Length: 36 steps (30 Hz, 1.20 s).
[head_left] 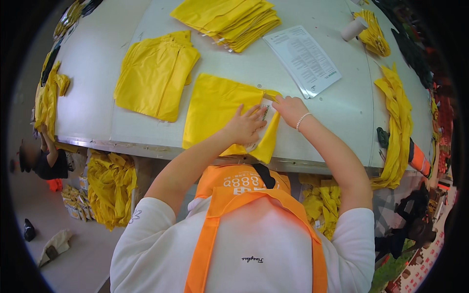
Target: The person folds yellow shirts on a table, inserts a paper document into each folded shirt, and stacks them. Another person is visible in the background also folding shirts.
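Note:
In front of me a yellow folded garment (pixel 217 105) lies at the table's near edge, one corner hanging slightly over it. My left hand (pixel 245 128) rests flat on it with fingers spread, partly over a white printed piece (pixel 266 115) that shows between the yellow layers. At the garment's right side, my right hand (pixel 290 111) pinches the upper corner of the fabric. The fold below that hand stands a little open. Whether the white piece is loose or attached, I cannot tell.
Folded yellow garments (pixel 155 73) lie to the left, with a taller stack (pixel 229 19) behind. Printed sheets (pixel 303 61) lie to the right, near a white roll (pixel 354 29). Yellow bundles (pixel 112 188) fill the space under the table (pixel 93 112). Another person (pixel 46 156) works at far left.

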Each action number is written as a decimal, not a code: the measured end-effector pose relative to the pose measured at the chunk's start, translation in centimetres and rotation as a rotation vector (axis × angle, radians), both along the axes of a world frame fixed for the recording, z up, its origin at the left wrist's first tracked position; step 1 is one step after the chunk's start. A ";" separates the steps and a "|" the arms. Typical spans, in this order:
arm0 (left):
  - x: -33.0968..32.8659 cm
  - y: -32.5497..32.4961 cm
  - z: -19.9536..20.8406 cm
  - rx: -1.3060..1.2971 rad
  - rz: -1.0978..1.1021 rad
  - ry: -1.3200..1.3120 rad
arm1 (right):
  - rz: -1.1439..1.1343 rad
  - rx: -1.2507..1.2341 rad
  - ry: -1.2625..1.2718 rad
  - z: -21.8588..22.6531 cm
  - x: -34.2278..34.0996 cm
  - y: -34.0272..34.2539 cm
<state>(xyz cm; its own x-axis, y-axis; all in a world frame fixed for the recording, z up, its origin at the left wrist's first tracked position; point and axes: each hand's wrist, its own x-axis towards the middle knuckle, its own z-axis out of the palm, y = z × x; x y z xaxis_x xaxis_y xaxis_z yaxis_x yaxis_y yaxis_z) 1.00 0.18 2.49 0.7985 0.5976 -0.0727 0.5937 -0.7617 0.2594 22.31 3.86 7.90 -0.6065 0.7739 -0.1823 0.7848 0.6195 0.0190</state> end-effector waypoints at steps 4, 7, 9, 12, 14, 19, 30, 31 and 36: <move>1.0 0.3 0.3 -0.143 0.092 0.043 | 0.121 -0.245 -0.099 -0.2 -1.6 -1.3; 1.3 0.5 -0.9 -0.079 0.124 0.039 | 0.142 -0.473 -0.148 1.0 -2.5 -5.1; 1.4 0.5 -1.0 -0.065 0.124 0.107 | 0.111 -0.523 -0.040 1.0 -2.3 -7.0; 1.5 0.3 -1.3 -0.013 0.144 0.092 | 0.054 -0.545 0.136 0.5 -1.4 -7.2; 1.7 0.5 -1.5 -0.028 0.153 0.121 | 0.062 -0.598 0.193 0.4 -1.0 -7.5; 2.2 0.5 -1.2 -0.036 0.207 0.110 | 0.000 -0.630 0.303 0.1 -1.0 -8.1; 0.4 1.6 -3.4 0.131 0.418 -0.322 | -1.055 -0.126 1.016 -7.7 -2.8 -11.2; 0.5 1.6 -2.8 0.125 0.424 -0.314 | -1.199 -0.386 1.052 -7.8 -2.9 -11.7; 1.3 3.9 -2.7 -0.142 0.583 -0.403 | -1.133 -0.460 1.287 -8.9 -4.3 -11.0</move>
<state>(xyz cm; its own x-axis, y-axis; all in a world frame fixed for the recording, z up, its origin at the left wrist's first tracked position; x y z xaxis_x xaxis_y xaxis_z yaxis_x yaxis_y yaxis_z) 2.35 4.10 -0.20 0.3334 0.9414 0.0519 0.7308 -0.2928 0.6166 18.05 -7.12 -1.04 0.2173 0.9035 -0.3694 0.1686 -0.4075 -0.8975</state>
